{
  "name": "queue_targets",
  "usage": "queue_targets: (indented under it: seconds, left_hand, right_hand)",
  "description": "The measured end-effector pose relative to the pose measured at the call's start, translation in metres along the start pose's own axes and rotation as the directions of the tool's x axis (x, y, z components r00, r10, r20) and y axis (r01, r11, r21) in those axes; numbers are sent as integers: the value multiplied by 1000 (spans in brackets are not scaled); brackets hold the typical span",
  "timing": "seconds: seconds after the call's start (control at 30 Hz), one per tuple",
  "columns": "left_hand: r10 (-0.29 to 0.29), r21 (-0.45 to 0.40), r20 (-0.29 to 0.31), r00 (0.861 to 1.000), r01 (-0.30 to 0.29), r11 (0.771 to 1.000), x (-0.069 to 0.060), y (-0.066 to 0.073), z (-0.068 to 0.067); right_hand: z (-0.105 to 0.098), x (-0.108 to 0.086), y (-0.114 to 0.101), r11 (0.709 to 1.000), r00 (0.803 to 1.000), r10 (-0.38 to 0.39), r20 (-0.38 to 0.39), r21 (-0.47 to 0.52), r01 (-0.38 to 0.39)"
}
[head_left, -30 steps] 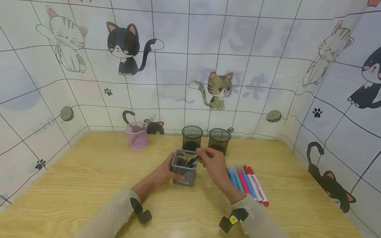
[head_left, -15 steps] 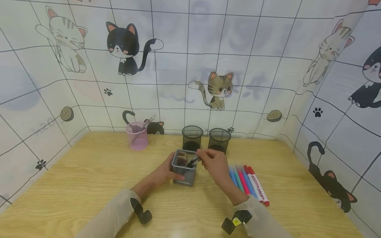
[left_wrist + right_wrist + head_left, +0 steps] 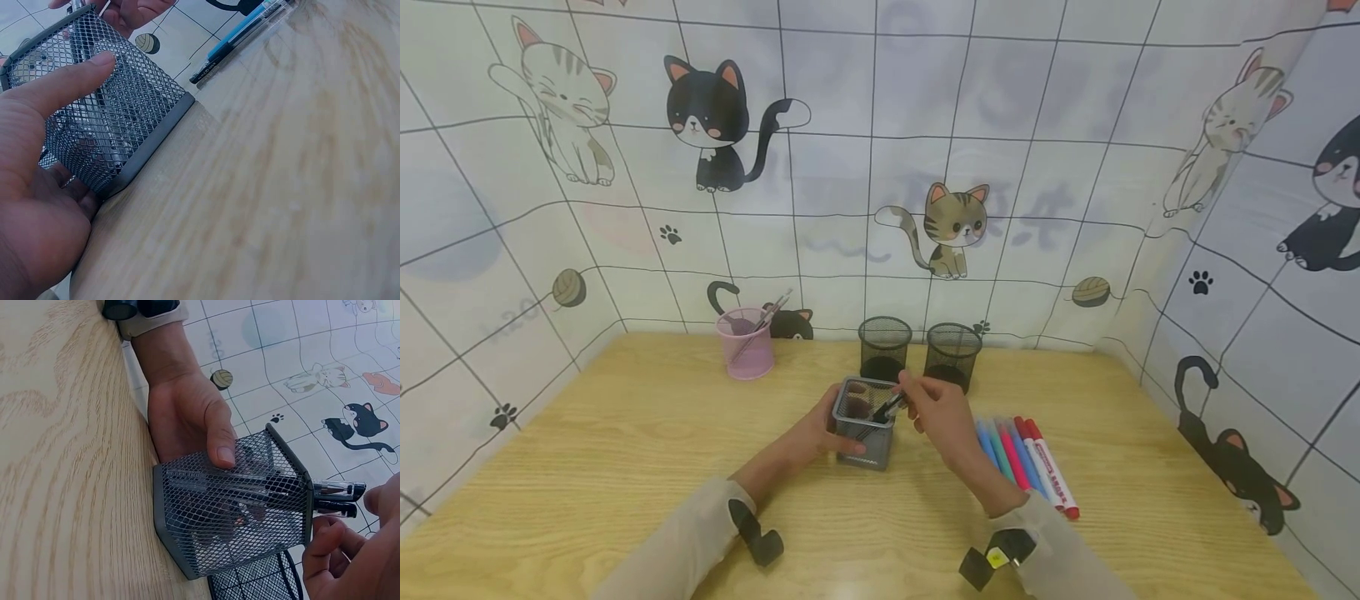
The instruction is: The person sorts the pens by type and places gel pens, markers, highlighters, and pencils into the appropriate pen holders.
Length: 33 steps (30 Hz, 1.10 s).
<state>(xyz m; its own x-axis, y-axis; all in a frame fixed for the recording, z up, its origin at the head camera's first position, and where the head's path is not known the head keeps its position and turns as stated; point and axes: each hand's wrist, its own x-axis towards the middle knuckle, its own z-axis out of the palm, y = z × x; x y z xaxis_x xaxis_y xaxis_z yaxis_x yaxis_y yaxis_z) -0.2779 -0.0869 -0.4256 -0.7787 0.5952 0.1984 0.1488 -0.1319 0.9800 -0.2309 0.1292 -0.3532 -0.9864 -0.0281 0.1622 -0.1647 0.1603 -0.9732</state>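
Cat-print wall covering (image 3: 835, 192) backed a wood-grain counter (image 3: 662, 433). Nearest, at right, coloured markers (image 3: 1013, 457) lay side by side, two of them white and red. Just beyond, a square grey mesh pen holder (image 3: 877, 442) stood on the counter, its side gripped by the left hand (image 3: 817, 432). Pens (image 3: 340, 490) projected past its rim. Beside their caps, the right hand (image 3: 943, 417) had its fingers parted, loosely curled; contact could not be confirmed. Behind stood two round black mesh cups (image 3: 884, 346) and, farther left, a pink cup (image 3: 751, 358).
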Motion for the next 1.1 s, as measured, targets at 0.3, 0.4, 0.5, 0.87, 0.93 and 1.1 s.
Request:
queue_targets:
  seconds: [0.3,0.4,0.5,0.87,0.93,1.1]
  left_hand:
    - [-7,21,-7,1000,8,1000,0,1,0]
    - [2,8,1,1000,-2,1000,0,1,0]
    - [7,-1,6,1000,-7,1000,1,0,0]
    - [3,11,12,1000,-3,1000,1,-1,-2]
    - [-1,13,11,1000,1,1000,0,0,-1]
    - [-12,16,5,1000,12,1000,0,0,-1]
  right_hand:
    - [-1,0,-1,999,1000,22,-6,-38,-22]
    - [-1,-1,-1,999,999,27,-29,-27,-28]
    - [-5,-2,-1,1000,998,23,-51,0,-23]
    - [-44,-20,7,982,990,2,-140,-188,-29]
    - [-50,-23,10,972,987,-6,-158,-233,-31]
    - [-63,-30,21,945,976,-28,-216,-323,-45]
